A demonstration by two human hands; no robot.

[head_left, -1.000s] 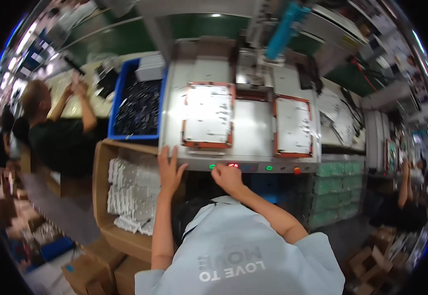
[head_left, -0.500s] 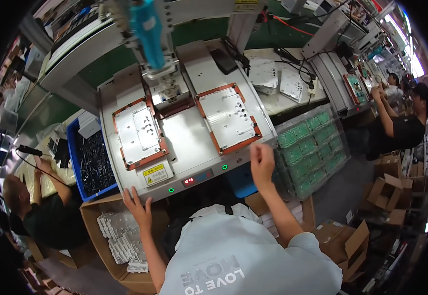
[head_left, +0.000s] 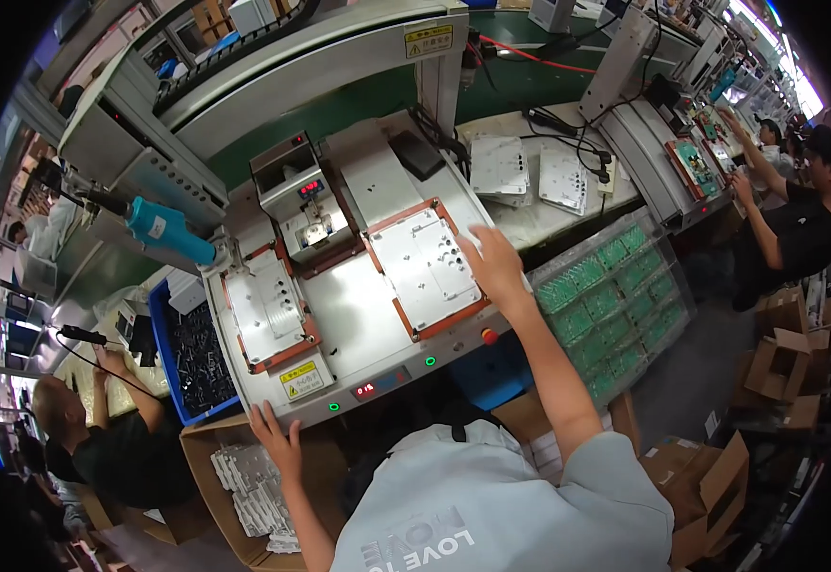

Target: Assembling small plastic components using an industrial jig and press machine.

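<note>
My left hand (head_left: 277, 441) rests with its fingers spread at the front left edge of a white bench machine (head_left: 339, 324). My right hand (head_left: 493, 264) reaches over the right-hand fixture, fingers stretched at the right edge of a white panel (head_left: 425, 270). Whether the fingertips touch it I cannot tell. That panel lies flat in an orange-brown frame (head_left: 417, 334). On the left, a second white panel (head_left: 265, 307) lies in a similar frame, with a teal electric screwdriver (head_left: 172, 232) tilted over its far end. A small metal feeder box (head_left: 306, 205) stands between the two fixtures.
A blue bin (head_left: 172, 367) of small black parts stands left of the machine. Below my left hand, a cardboard box (head_left: 207, 453) holds white panels. Green circuit boards (head_left: 615, 305) lie in clear trays at right. Panels (head_left: 498, 165) are stacked behind; co-workers sit on both sides.
My right hand has moved up from the machine's front edge to the right panel, its fingers stretching out. The teal screwdriver has swung left, over the left fixture. The view has shifted slightly.
</note>
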